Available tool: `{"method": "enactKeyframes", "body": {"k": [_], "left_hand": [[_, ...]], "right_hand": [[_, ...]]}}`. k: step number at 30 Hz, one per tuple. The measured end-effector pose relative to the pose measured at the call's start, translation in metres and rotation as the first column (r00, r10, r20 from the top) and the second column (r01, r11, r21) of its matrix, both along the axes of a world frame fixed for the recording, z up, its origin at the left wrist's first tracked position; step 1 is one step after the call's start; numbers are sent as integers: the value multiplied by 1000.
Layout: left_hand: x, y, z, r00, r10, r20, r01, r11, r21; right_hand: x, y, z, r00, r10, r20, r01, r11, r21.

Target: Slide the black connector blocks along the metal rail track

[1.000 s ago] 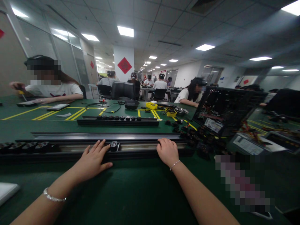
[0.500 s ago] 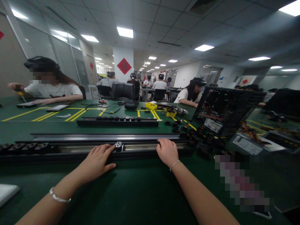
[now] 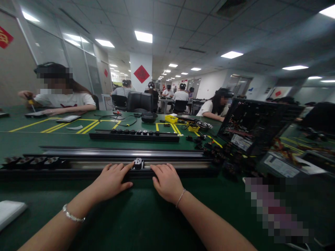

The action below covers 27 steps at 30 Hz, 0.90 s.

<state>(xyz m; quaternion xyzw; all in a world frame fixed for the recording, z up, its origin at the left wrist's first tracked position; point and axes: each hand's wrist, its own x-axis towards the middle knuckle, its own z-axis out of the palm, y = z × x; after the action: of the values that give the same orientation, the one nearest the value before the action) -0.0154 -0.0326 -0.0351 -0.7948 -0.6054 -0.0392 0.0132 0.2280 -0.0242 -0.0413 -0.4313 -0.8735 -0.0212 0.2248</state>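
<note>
A long black and silver power-strip rail (image 3: 104,163) lies across the green table in front of me. A small black socket module (image 3: 138,163) sits in its channel near the middle. My left hand (image 3: 112,181) rests flat against the rail's near edge, fingers stretched out, fingertips touching the module's left side. My right hand (image 3: 166,181) lies on the rail's edge just right of the module, fingers spread and slightly curled over the edge. Several more modules (image 3: 34,161) sit in the rail at the far left.
A second black rail with sockets (image 3: 133,135) lies farther back. An open computer case (image 3: 256,125) stands at right, with loose black parts (image 3: 222,157) beside it. A yellow bin (image 3: 171,119) and cables sit behind. A person (image 3: 60,97) works at far left; others sit beyond.
My left hand has pushed the socket module to the right along the rail. My right hand has slid left along the rail's edge, ending close beside the module.
</note>
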Motion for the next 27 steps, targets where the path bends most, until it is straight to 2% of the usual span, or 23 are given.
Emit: {"method": "enactKeyframes", "body": {"k": [9,16,27], "left_hand": [[6,1,5,1000,10,24,-9,999,-39],[9,0,8,1000,18,12,-17,999,-45],[11,0,6,1000,27,-15,-27,999,-29]], "right_hand": [[-12,3,1,996,-38,86,39,999,-12],[-15,4,1,996,-38,77,39,999,-4],[-22,5,4,992,-51,113,55,998,-35]]}}
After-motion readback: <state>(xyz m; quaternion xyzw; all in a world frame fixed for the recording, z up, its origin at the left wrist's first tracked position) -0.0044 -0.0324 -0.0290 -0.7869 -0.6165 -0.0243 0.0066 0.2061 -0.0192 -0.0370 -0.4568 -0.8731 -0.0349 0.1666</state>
